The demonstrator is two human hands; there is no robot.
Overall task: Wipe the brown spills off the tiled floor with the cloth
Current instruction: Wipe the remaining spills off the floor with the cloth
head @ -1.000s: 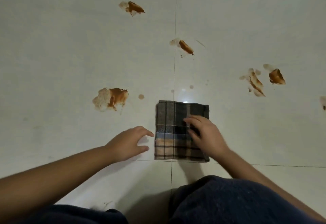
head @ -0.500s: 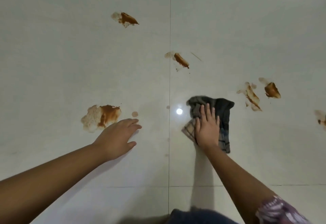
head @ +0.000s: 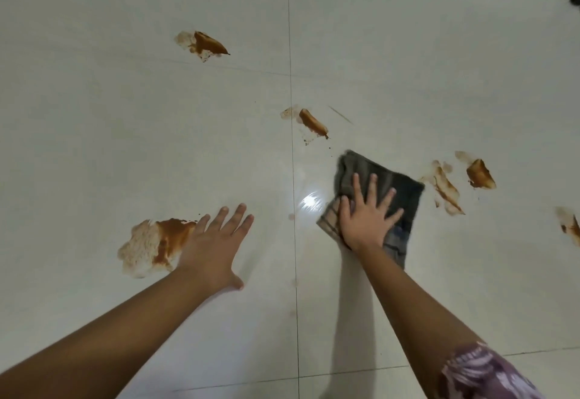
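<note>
rightmost spill (head: 572,228) cut off, cloth (head: 405,197) partly hidden

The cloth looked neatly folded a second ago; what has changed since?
The right hand pushed the cloth forward and rightward, bunching it, toward the streaked spill. The left hand slid flat beside the big spill. No spill has been wiped yet.

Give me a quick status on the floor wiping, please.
Right hand flat on cloth, pressing it down. Left hand open on tile beside big spill. Spill just right of cloth, unwiped. Path clear.
</note>
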